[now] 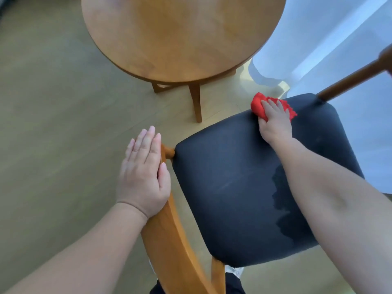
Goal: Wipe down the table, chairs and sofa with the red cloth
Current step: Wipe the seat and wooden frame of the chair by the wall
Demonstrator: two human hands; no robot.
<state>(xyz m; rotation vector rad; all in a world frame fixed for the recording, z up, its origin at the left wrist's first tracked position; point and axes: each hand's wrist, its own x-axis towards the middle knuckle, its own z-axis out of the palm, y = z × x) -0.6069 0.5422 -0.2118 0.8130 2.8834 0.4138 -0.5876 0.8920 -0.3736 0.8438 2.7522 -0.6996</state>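
While your right hand (275, 124) presses the red cloth (257, 108), fingers flat, at the chair seat (233, 187) far edge, your left hand (144, 172) rests open on the backrest (167, 232); next, sweep the seat's near half.

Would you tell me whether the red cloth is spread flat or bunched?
Bunched: the red cloth sits crumpled under the right hand on the chair seat.
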